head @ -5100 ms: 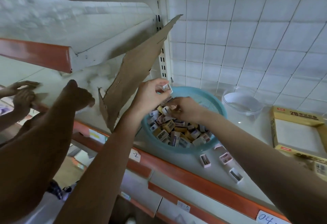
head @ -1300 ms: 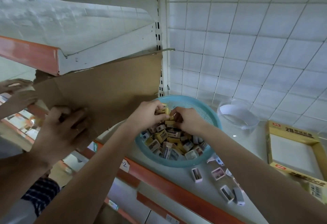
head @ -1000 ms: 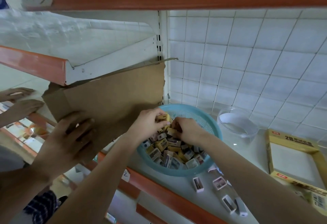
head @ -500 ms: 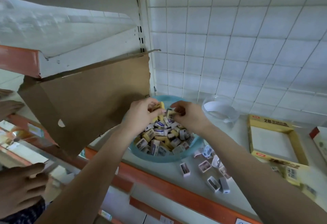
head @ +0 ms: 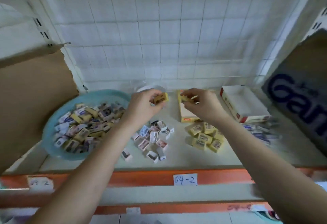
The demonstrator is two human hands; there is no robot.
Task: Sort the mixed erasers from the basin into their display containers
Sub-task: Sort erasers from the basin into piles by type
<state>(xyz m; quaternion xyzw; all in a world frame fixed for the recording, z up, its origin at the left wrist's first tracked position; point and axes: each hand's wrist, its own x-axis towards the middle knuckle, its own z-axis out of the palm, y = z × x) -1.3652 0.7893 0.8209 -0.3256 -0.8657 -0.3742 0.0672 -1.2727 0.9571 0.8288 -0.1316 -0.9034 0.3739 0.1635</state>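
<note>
A teal basin full of mixed erasers sits at the left of the shelf. My left hand is raised to the right of it, gripping a yellow eraser. My right hand hovers over the yellow display box and pinches yellow erasers. On the shelf lie a heap of white picture erasers, a heap of yellow erasers and a blurred pile of blue-white ones.
A clear round tub stands behind my left hand. A red and white display box lies at the right, beside a grey carton. Brown cardboard leans at the left. The orange shelf edge carries a label 04-2.
Both hands have lifted out of the basin and moved right, each holding yellow erasers. The view has swung right; the other person's hands are out of sight.
</note>
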